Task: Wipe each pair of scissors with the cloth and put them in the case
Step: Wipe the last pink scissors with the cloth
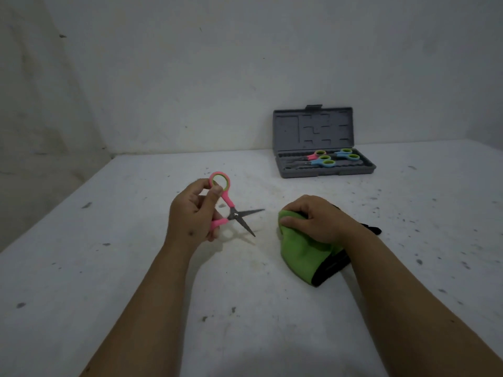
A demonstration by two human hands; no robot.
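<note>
My left hand (194, 210) holds pink scissors (231, 206) by their handles just above the table, blades spread apart and pointing right. To their right my right hand (313, 220) grips a bunched green cloth with a black edge (302, 257) that lies on the table. The grey case (326, 170) stands open at the back right, its lid leaning on the wall. Inside it lie pink-handled scissors (315, 155) and two blue-handled pairs (325, 162) (348, 155).
The white table (136, 268) is stained and speckled with dark marks. Its left edge runs diagonally from the back corner to the near left. A white wall rises right behind the case.
</note>
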